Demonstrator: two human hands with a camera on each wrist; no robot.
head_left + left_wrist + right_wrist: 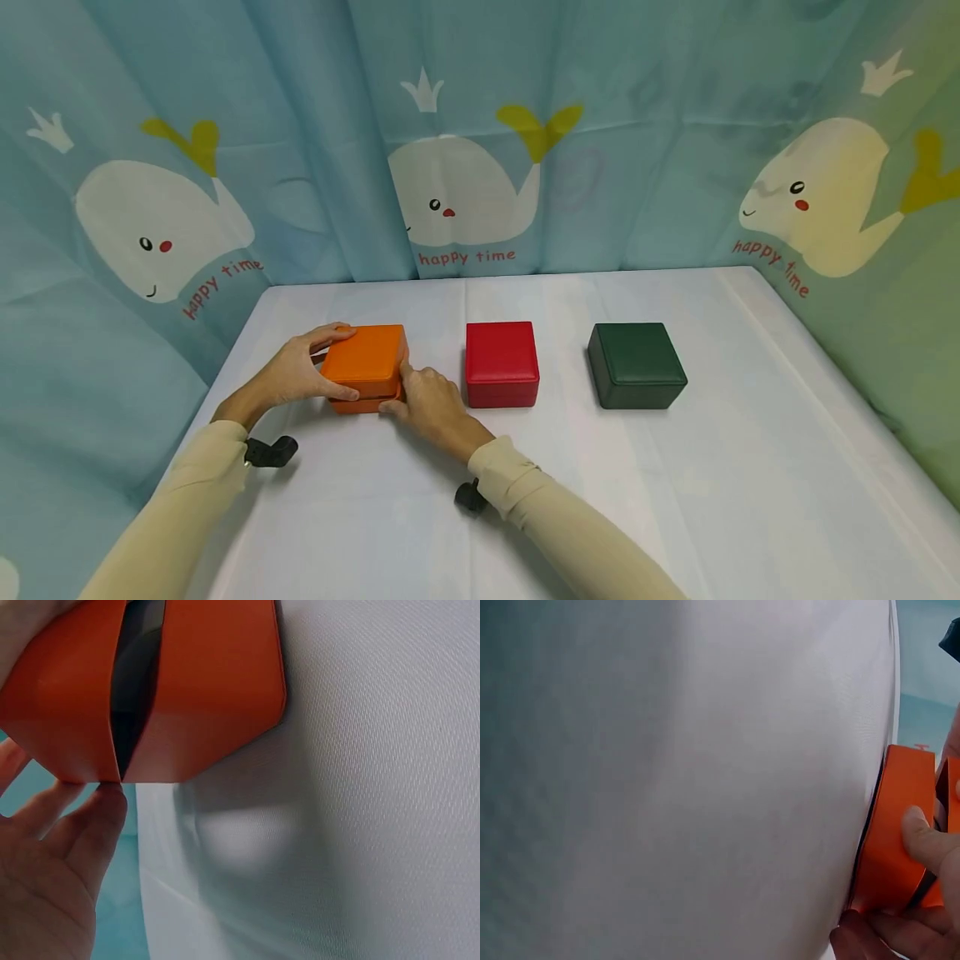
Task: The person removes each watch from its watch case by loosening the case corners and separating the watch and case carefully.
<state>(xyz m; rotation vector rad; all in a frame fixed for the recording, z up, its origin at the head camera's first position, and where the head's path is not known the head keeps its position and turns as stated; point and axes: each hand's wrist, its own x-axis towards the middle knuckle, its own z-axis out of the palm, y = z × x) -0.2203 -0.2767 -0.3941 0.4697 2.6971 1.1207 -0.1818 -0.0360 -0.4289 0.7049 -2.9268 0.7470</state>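
A blue whale-print curtain hangs behind a white-covered counter. The counter carries three separate boxes in a row: orange box left, red box middle, green box right. The left hand grips the orange box's lid, ajar at the front; the right hand holds its base, thumb on the front face.

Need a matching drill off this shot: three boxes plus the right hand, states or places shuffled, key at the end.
1. Red box
2. Right hand
3. Dark green box
4. Orange box

A. closed, right end of the row
B. partly open, left end
C. closed, middle
D. thumb on orange surface

Pairs: 1-C, 2-D, 3-A, 4-B
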